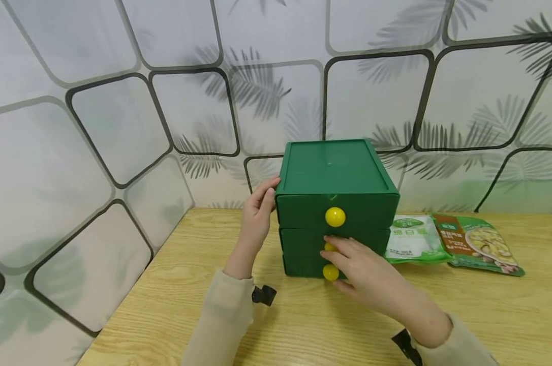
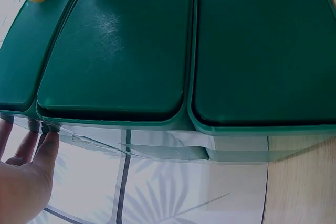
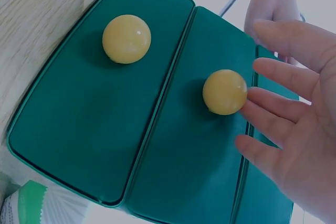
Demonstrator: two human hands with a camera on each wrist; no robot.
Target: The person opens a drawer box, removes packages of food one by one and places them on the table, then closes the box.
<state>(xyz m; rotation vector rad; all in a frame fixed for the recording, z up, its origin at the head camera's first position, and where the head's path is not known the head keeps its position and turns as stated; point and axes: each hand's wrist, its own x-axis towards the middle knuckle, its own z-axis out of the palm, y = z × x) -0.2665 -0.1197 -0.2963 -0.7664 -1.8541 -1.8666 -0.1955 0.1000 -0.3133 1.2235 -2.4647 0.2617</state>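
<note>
A green cabinet of three stacked drawers (image 1: 303, 211) stands on the table, each front bearing a round yellow knob; all three drawers look closed. My left hand (image 1: 257, 211) rests its fingertips against the cabinet's left side near the top, also seen in the left wrist view. In front of the middle drawer (image 3: 181, 145) is my right hand (image 3: 304, 103), fingers spread and fairly straight. One fingertip is at the middle knob (image 3: 224, 92); whether it touches cannot be told. The bottom knob (image 1: 331, 272) shows just below that hand, the top knob (image 1: 335, 217) above it.
Right of the cabinet lie a white and green packet (image 1: 413, 236) and a brown and green food pouch (image 1: 482, 244). The wooden table (image 1: 166, 295) meets patterned walls (image 1: 276, 101) at the back and left.
</note>
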